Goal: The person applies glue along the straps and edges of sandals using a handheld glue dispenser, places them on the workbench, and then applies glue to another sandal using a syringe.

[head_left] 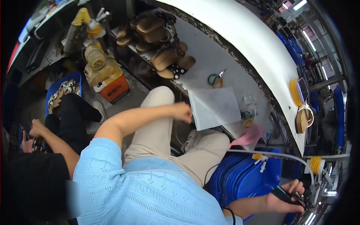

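My left hand [182, 111] is closed in a fist above my lap, at the left edge of a white sheet [215, 107] on the worktable. Whether its fingers pinch anything is hidden. Out at the lower right, my right hand [287, 197] grips a dark green tool [280, 193] with a shiny metal part; its exact kind is unclear. Scissors with green and orange handles [216, 80] lie just beyond the sheet. A second pair of scissors [246, 118] rests at its right side, near a pink piece of thin material [249, 135].
Several sandals [165, 60] crowd the table's far left. Stacked blue baskets [240, 174] stand by my right leg. An orange-and-yellow machine [108, 80] is on the floor. On the white ledge [258, 33] sits a sandal [302, 119]. A co-worker in black [35, 180] sits left.
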A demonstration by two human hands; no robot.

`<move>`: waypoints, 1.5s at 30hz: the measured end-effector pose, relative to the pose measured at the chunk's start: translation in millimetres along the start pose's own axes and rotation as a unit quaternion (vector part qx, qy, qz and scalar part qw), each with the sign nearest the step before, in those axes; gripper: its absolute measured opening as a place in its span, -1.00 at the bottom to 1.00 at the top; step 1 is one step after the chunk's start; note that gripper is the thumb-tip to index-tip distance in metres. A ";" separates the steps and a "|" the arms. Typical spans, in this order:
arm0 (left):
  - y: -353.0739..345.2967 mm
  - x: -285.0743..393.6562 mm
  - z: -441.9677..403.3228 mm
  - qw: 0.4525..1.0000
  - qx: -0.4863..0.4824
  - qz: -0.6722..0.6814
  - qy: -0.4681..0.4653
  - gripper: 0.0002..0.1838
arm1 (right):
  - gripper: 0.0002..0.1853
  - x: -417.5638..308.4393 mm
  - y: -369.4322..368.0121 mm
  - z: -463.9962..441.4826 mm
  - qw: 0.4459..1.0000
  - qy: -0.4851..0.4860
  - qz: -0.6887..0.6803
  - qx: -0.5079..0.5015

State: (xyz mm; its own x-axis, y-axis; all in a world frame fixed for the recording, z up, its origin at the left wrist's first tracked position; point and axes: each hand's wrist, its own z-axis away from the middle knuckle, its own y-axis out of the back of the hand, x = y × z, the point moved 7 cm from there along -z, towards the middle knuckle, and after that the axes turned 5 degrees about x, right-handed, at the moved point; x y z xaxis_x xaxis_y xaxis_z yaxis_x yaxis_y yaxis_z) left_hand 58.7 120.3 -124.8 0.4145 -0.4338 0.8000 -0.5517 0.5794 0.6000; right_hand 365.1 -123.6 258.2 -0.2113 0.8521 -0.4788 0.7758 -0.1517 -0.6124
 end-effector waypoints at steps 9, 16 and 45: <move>353.9 -40.1 93.2 0.611 0.724 -0.204 0.246 -0.08 | -0.49 -5.7 -9.4 21.3 0.990 -0.010 0.090 -0.104; 422.4 -192.7 77.4 0.687 0.587 0.141 0.406 0.17 | -0.46 49.2 36.8 68.9 0.978 -0.076 0.185 0.052; 271.7 -130.9 25.6 0.804 0.465 0.247 0.277 -0.23 | -0.58 132.7 14.8 117.8 0.938 -0.270 0.214 0.035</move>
State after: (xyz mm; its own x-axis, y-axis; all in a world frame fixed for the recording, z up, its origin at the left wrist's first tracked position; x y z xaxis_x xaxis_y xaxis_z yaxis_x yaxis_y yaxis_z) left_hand -163.9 316.7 -66.5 0.0961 0.2127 0.9724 -0.9438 -0.2909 0.1570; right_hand 278.5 -71.8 111.5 -0.1753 0.3301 -0.9275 0.8214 -0.4703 -0.3226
